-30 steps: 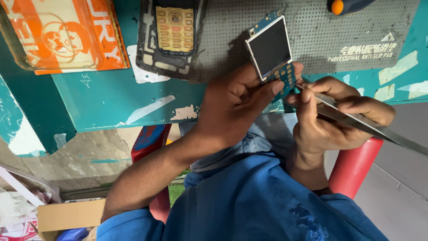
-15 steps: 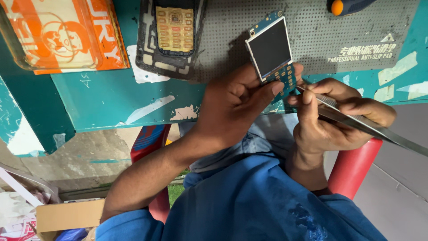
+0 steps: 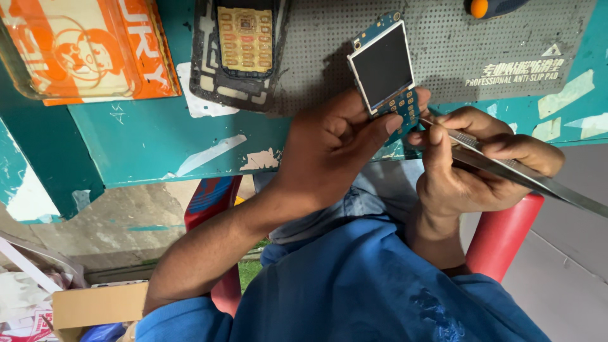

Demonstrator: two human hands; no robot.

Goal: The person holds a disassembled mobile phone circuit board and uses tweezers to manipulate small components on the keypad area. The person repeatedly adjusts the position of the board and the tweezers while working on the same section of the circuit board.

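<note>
My left hand (image 3: 335, 152) grips a blue phone circuit board (image 3: 387, 73) by its lower end; the board carries a small dark screen in a white frame and tilts up over the grey mat. My right hand (image 3: 472, 168) holds metal tweezers (image 3: 519, 174), their tip touching the board's lower right edge beside my left thumb. The tweezers' long body runs off to the right.
A grey perforated anti-slip mat (image 3: 481, 44) covers the teal bench (image 3: 145, 142). A black phone casing with a gold keypad sheet (image 3: 244, 47) lies at top centre. An orange printed box under a clear tray (image 3: 82, 47) sits top left. An orange-tipped tool (image 3: 487, 6) lies at the top edge. A red stool (image 3: 500, 237) is below.
</note>
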